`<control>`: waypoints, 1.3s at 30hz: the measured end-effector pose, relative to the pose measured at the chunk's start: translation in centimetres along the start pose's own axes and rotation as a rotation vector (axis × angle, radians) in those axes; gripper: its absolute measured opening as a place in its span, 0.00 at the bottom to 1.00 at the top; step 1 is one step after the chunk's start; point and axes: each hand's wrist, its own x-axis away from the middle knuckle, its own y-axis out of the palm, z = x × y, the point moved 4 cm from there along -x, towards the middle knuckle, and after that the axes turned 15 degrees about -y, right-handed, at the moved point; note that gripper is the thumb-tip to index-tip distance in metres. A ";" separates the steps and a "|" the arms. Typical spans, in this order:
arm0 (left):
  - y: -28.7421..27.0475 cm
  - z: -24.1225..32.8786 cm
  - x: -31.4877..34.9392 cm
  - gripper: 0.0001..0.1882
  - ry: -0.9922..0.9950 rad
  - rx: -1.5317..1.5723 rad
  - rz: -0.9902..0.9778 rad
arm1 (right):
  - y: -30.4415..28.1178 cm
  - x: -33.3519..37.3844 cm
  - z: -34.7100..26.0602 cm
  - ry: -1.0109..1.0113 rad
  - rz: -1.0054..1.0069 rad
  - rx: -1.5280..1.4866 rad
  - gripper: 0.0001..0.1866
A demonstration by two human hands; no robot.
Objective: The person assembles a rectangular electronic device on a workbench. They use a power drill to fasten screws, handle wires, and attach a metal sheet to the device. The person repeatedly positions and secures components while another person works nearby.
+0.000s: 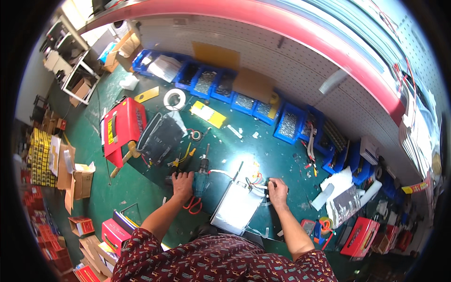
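Observation:
In front of me a bright silver-white flat box (239,205) lies tilted on the bench, washed out by glare. Thin coloured wires (256,178) and a white cable (260,186) come from its far end. My right hand (278,191) is at the right of these wires, its fingers bent and closed at the white cable's end. My left hand (183,184) lies beside a teal power drill (201,182), fingers pointing away and slightly apart over something dark; nothing held shows. Red-handled scissors (193,205) lie by the drill. Yellow-handled pliers (176,162) lie just beyond my left hand.
A row of blue bins (204,82) with small metal parts lines the back. To the left stand a red case (124,127), a black pouch (161,137) and a hammer (133,149). A tape roll (174,99) lies behind; a silver package (344,205) lies right.

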 end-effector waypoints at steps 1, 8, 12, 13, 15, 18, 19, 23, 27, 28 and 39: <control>-0.2 0.2 0.1 0.24 0.005 -0.003 -0.007 | -0.3 0.3 -0.2 -0.019 0.026 0.041 0.08; -0.8 0.4 0.7 0.27 -0.006 0.067 0.010 | -0.5 1.4 -5.9 -0.069 0.123 -0.076 0.06; -1.0 0.0 0.3 0.34 0.029 0.094 -0.058 | 2.2 4.3 -8.7 -0.214 0.014 -0.132 0.06; -1.3 -0.1 0.1 0.35 0.049 0.116 -0.081 | 3.2 5.2 -9.2 -0.223 -0.042 -0.156 0.07; -1.7 -1.6 -1.0 0.35 0.103 0.264 -0.170 | 4.6 6.8 -11.2 -0.213 -0.118 -0.265 0.08; -2.4 -3.4 -4.9 0.26 0.195 0.578 -0.070 | 5.6 8.3 -12.5 -0.160 -0.269 -0.252 0.09; -4.2 -2.7 -6.8 0.21 0.165 0.605 0.018 | 5.9 8.8 -12.5 -0.138 -0.285 -0.231 0.09; -9.4 -1.3 -15.4 0.12 -0.006 0.644 0.276 | 7.0 10.2 -13.0 -0.132 -0.257 -0.174 0.08; -10.0 -0.7 -25.6 0.09 -0.072 0.385 0.359 | 7.9 11.1 -13.9 -0.057 -0.074 -0.062 0.06; -9.6 -0.9 -28.0 0.10 -0.078 0.319 0.389 | 8.2 11.3 -14.0 -0.034 -0.052 -0.035 0.06; -2.1 -2.8 -41.4 0.09 -0.030 0.201 0.848 | 8.7 11.7 -17.1 0.096 0.048 0.045 0.05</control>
